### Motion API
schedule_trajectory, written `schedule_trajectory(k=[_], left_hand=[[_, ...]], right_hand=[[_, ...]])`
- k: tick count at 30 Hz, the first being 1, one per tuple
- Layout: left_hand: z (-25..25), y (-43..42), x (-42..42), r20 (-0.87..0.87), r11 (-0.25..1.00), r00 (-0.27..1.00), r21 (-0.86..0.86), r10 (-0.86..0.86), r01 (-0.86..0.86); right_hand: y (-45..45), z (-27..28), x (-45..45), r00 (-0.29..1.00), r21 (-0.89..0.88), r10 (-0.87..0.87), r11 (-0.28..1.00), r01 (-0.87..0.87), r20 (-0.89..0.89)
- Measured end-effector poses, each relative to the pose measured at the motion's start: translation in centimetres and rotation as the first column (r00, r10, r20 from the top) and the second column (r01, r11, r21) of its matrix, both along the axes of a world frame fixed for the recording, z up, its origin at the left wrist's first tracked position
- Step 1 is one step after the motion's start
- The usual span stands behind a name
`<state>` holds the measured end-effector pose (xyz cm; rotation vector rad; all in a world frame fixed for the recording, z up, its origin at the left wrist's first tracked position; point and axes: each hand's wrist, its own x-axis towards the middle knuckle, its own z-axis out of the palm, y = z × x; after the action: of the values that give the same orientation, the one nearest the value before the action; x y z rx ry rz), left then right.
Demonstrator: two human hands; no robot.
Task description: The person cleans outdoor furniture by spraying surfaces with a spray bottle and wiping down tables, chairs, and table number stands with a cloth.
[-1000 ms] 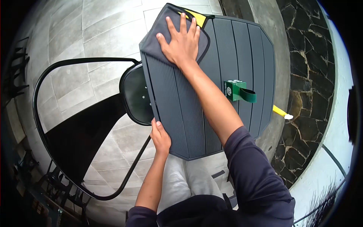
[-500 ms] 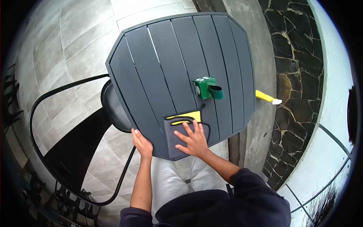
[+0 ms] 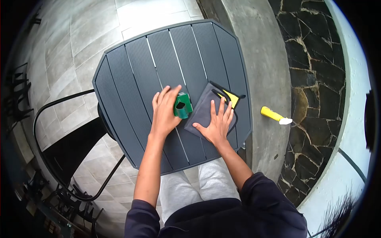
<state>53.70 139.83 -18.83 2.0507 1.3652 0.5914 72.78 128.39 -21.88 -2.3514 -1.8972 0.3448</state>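
Note:
My left hand (image 3: 165, 109) is at the left side of a green table-number stand (image 3: 185, 104), its fingers curved along the far side and its thumb mostly hidden. The stand has white markings and a dark-mouthed green loop at the front. My right hand (image 3: 217, 123) lies flat with fingers spread on a folded grey cleaning cloth (image 3: 200, 113), which shows yellow at one corner and has black edging. Both the cloth and the stand are on the dark grey slatted table (image 3: 137, 79).
A black chair (image 3: 75, 146) stands at the table's left. To the right, a yellow bottle with a white top (image 3: 274, 115) lies on the concrete ledge (image 3: 262, 67), beside dark stone paving (image 3: 307, 79). Grey tiles (image 3: 91, 47) cover the floor.
My left hand has gone from the table's edge to the green stand, which has shifted left and turned. My right hand and the cloth have moved up and right, and the cloth is turned.

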Motion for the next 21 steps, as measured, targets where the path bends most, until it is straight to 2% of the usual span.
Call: schedule_trajectory(k=[3,4,5,7,9,11,12,13,15,16,17,19,21], left_hand=[[-0.6,0.2,0.4,-0.006,0.998,0.999,-0.053,0.035,-0.035],[0.8,-0.9,0.0,0.168,0.927,0.923,-0.217,0.345,-0.307],[1.8,-2.3,-0.5,0.276,0.758,0.724,-0.414,0.632,-0.504],[1.4,-5.6,-3.6,0.3,0.591,0.51,-0.458,0.806,-0.665],[0.7,-9.5,-6.7,0.273,0.5,0.42,-0.42,0.865,-0.757],[0.1,-13.1,-8.3,0.242,0.437,0.367,-0.418,0.898,-0.796],[-0.9,-14.9,-8.9,0.247,0.422,0.344,-0.465,0.906,-0.778],[0.1,-15.2,-8.6,0.191,0.333,0.274,-0.587,0.943,-0.737],[-1.5,-17.1,-9.1,0.134,0.546,0.542,-0.394,0.83,-0.74],[-1.2,-17.0,-9.0,0.115,0.592,0.6,-0.383,0.792,-0.709],[-1.5,-17.1,-9.1,0.115,0.615,0.623,-0.371,0.774,-0.696],[-0.9,-16.9,-9.2,0.178,0.583,0.57,-0.443,0.802,-0.681],[-1.0,-17.4,-9.8,0.199,0.555,0.537,-0.507,0.82,-0.659]], right_hand=[[2.2,0.2,0.1,0.996,0.002,0.092,0.996,-0.092,-0.016],[2.6,0.5,-0.4,0.983,-0.004,0.176,0.984,-0.177,-0.055],[2.8,0.6,-1.2,0.961,-0.01,0.26,0.965,-0.262,-0.095],[3.1,0.3,-4.5,0.886,0.002,0.431,0.899,-0.437,-0.174],[5.2,0.0,-7.6,0.811,0.06,0.536,0.841,-0.538,-0.234],[9.5,-0.2,-9.5,0.787,0.113,0.579,0.815,-0.568,-0.214],[12.0,-0.4,-10.1,0.788,0.134,0.585,0.811,-0.57,-0.192],[14.6,-0.5,-10.4,0.804,0.171,0.57,0.821,-0.545,-0.172],[19.9,-1.1,-10.6,0.856,0.264,0.503,0.848,-0.46,-0.122],[22.3,-1.6,-10.4,0.897,0.284,0.434,0.872,-0.398,-0.078],[24.1,-1.9,-10.0,0.929,0.308,0.368,0.888,-0.34,-0.036],[24.9,-2.8,-9.0,0.949,0.331,0.315,0.895,-0.3,0.009],[22.1,-2.2,-8.3,0.97,0.257,0.243,0.937,-0.235,-0.001]])
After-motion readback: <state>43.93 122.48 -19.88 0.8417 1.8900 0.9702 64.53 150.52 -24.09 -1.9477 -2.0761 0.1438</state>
